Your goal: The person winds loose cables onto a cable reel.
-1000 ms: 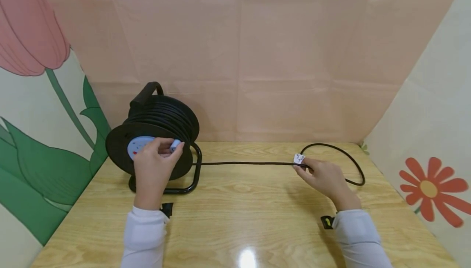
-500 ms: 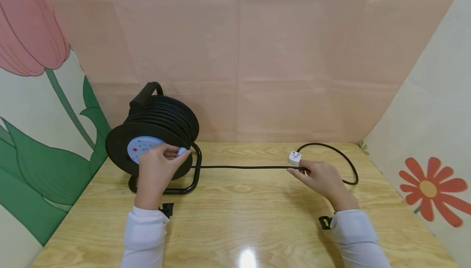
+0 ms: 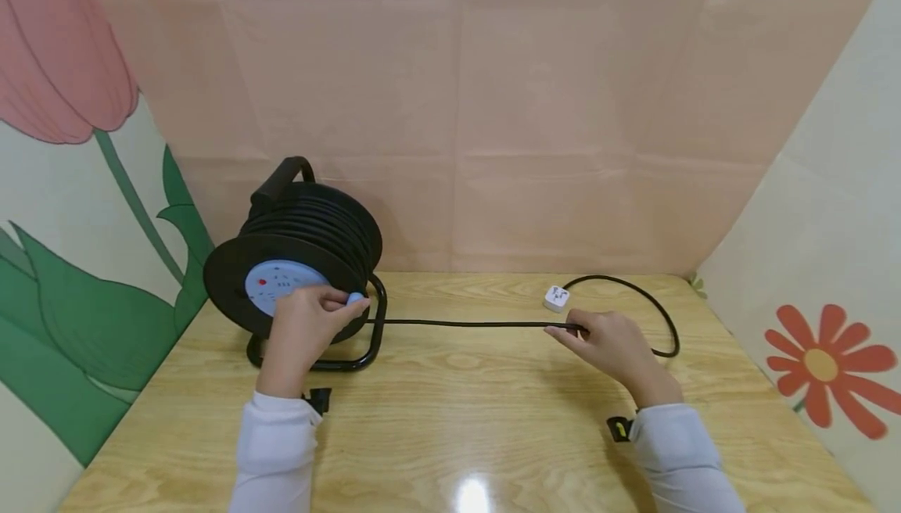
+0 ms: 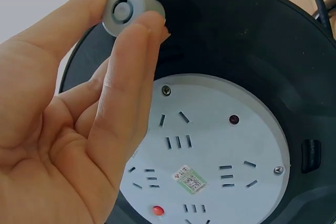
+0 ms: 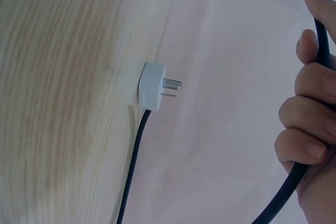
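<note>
A black cable reel (image 3: 310,224) stands at the left of the table, its drum wound with black cable. On its face is a pale blue socket panel (image 4: 205,129) with slots and a red button. My left hand (image 3: 310,333) pinches the light blue-grey crank knob (image 4: 126,11) at the drum's rim between thumb and fingers. From the reel a taut length of black cable (image 3: 464,324) runs right to my right hand (image 3: 612,349), whose fingers curl round it. Behind that hand the cable loops back to a white plug (image 3: 556,298), lying with its metal pins upward.
The wooden table (image 3: 450,403) meets a pink backdrop (image 3: 450,106) behind the reel. Flower-printed panels (image 3: 809,278) stand at both sides. A black tubular frame (image 3: 376,341) supports the reel. Black wrist-worn devices (image 3: 619,428) show at the cuffs.
My left hand has moved the knob slightly right and down, turning the drum face. My right hand has shifted a little left with the cable; the plug has slid left and stands apart from it.
</note>
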Demonstrator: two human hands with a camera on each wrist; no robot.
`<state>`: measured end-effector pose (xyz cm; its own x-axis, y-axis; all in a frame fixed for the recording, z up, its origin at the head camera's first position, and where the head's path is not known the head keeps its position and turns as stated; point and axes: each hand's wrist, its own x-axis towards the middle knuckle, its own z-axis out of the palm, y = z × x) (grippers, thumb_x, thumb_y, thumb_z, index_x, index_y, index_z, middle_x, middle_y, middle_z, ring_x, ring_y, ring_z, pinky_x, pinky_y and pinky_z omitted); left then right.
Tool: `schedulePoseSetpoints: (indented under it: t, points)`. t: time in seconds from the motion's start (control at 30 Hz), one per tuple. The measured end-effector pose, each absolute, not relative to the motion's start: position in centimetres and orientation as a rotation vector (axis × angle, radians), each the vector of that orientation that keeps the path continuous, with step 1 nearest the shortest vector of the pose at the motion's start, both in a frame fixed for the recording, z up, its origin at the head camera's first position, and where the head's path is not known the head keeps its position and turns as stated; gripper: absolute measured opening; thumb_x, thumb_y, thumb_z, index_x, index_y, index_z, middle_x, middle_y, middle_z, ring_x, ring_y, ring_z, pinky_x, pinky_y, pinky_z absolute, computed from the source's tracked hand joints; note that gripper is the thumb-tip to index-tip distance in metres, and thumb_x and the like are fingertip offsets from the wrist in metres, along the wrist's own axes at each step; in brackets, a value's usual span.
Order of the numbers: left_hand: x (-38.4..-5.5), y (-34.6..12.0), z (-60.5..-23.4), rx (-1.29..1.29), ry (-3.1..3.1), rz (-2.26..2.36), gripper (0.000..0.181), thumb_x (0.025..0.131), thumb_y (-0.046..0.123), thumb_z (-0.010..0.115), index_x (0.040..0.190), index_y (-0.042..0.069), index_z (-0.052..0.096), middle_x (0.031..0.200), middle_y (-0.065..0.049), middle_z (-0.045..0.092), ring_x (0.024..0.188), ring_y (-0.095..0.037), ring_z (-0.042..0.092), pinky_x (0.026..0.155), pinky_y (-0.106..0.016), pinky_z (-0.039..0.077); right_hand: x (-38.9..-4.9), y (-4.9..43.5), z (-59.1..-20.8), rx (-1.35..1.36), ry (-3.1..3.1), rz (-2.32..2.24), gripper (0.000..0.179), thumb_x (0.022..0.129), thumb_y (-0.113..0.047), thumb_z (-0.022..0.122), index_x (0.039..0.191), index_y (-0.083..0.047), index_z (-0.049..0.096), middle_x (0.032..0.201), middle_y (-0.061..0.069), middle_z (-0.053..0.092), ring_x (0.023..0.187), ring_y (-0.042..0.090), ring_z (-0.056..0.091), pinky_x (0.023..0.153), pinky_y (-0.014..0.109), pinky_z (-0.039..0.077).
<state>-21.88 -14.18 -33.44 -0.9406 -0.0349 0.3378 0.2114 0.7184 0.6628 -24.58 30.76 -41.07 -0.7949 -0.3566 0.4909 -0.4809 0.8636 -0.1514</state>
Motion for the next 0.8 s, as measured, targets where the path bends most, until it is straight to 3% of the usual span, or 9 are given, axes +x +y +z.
schedulePoseSetpoints:
  t: [0.3,0.47,0.8]
  points:
    - [-22.4,-14.5,-33.7,-0.166,-2.696,-1.123,0.036,0.088,0.04,0.078,0.093,0.004,0.078,0.081,-0.003,0.074,0.069,-0.014,0.066,0.06,-0.031,0.052,-24.2,30.5,-40.9,0.636,-2.628,0.384,0.026,0.095,-0.047,0.066,0.078,-0.031,0.056,0.052,-0.016,0.03,0.044,0.002,0.026,0.044,0.025,0.026]
    - [-22.6,-15.1,-33.9,-0.184,-2.772,-1.162,0.038,0.089,0.042,0.077,0.093,0.004,0.078,0.075,0.001,0.072,0.066,-0.014,0.065,0.059,-0.032,0.051,-24.2,30.2,-40.6,0.631,-2.637,0.389,0.025,0.095,-0.042,0.069,0.077,-0.03,0.056,0.052,-0.015,0.03,0.044,0.002,0.026,0.045,0.025,0.026]
    - [-23.2,-16.0,-34.8,-0.158,-2.927,-1.18,0.044,0.088,0.051,0.074,0.091,0.007,0.079,0.078,-0.003,0.074,0.072,-0.019,0.066,0.062,-0.032,0.05,-24.2,29.4,-40.5,0.704,-2.591,0.377,0.031,0.094,-0.039,0.071,0.073,-0.028,0.05,0.054,-0.015,0.027,0.046,0.001,0.025,0.046,0.024,0.025]
